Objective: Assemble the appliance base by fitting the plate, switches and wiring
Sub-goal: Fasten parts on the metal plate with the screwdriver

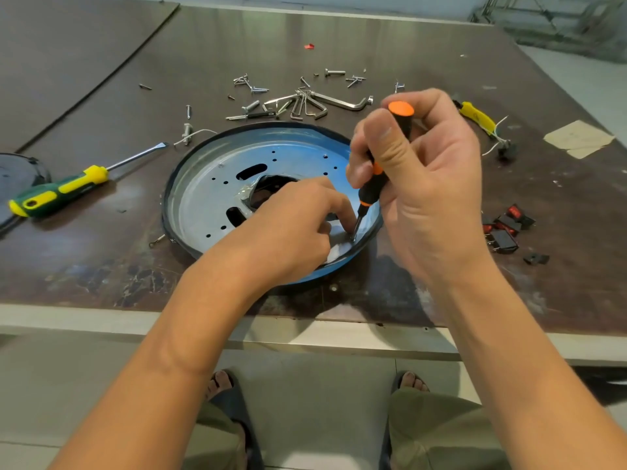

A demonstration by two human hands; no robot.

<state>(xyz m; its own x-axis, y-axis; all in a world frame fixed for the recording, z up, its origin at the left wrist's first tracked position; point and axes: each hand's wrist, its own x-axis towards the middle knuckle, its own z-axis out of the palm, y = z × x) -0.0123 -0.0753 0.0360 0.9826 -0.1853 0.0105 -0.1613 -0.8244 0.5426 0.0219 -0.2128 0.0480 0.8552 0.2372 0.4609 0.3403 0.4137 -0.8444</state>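
Observation:
A round shiny metal plate (217,195) with a black rim lies on the dark table, with several holes and slots and a central opening. My right hand (424,184) grips a black and orange screwdriver (376,178), held upright, its tip down on the plate's near right edge. My left hand (291,228) rests on the plate, its fingertips curled beside the screwdriver tip; what they pinch is hidden. Black and red rocker switches (507,228) lie in a small pile at the right. A yellow-sleeved wire bundle (478,120) lies behind my right hand.
A green and yellow flat screwdriver (64,188) lies at the left. Loose screws and hex keys (305,103) are scattered behind the plate. A dark round part (17,178) sits at the far left edge. Tape scraps (578,139) lie at the right.

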